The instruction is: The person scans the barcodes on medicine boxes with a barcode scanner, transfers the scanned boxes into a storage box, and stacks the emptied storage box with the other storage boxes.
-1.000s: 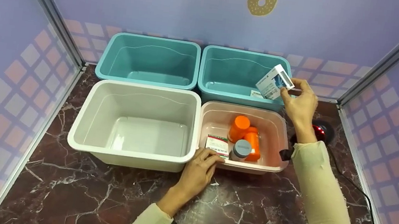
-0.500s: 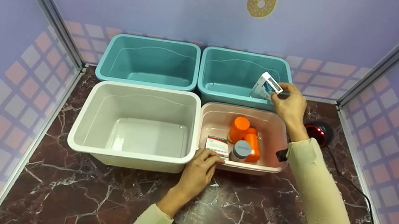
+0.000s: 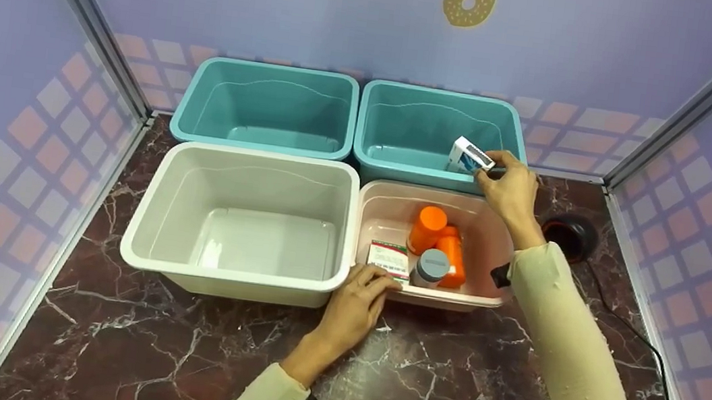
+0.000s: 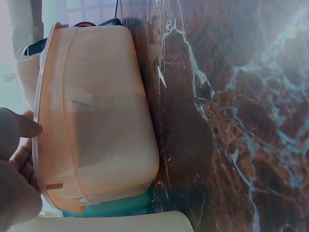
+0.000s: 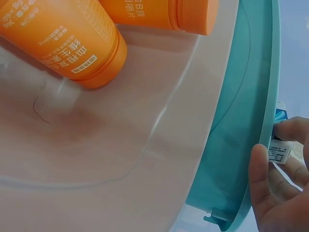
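Observation:
My right hand pinches a white and blue medicine box between thumb and fingers. The box hangs tilted inside the right teal bin, close to its front right corner. In the right wrist view, the bin's rim hides part of the medicine box, and the thumb is on the near side of that rim. My left hand rests its fingers on the front left rim of the pink bin. That bin holds two orange bottles, a grey-capped bottle and a white, red and green box.
A large white bin stands left of the pink one. Behind it is another teal bin. A dark round device with a cable sits to the right on the brown marbled table. Patterned walls enclose three sides.
My right hand has moved left and down with the medicine box, which now sits lower in the right teal bin. A second box seen there earlier is hidden. The left hand stays put.

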Action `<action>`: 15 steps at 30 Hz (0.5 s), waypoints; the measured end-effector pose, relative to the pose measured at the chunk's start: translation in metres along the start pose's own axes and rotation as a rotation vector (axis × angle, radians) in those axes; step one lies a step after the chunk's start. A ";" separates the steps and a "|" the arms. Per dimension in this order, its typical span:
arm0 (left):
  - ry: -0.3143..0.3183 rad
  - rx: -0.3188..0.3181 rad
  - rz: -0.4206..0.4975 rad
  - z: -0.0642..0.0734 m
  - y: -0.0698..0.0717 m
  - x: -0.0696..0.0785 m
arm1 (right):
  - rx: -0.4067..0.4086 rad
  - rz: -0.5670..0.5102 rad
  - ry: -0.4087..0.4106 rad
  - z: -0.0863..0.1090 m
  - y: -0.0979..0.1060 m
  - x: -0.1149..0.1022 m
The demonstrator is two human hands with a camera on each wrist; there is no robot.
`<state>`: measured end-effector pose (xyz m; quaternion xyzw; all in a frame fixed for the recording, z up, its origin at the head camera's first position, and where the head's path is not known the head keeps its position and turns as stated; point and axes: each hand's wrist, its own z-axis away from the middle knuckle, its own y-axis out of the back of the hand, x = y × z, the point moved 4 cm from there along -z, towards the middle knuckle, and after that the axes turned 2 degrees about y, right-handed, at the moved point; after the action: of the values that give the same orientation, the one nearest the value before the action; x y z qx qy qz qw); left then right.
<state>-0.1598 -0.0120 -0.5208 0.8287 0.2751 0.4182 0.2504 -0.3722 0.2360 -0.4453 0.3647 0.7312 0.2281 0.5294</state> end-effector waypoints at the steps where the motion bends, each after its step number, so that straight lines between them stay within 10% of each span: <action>1: -0.002 0.001 0.002 0.000 0.000 0.000 | -0.004 0.002 -0.002 0.000 0.000 0.000; 15: -0.012 0.001 0.007 0.000 0.000 0.000 | -0.017 -0.018 0.036 0.001 0.000 0.001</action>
<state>-0.1599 -0.0121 -0.5210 0.8324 0.2707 0.4140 0.2501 -0.3718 0.2369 -0.4464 0.3495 0.7417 0.2362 0.5214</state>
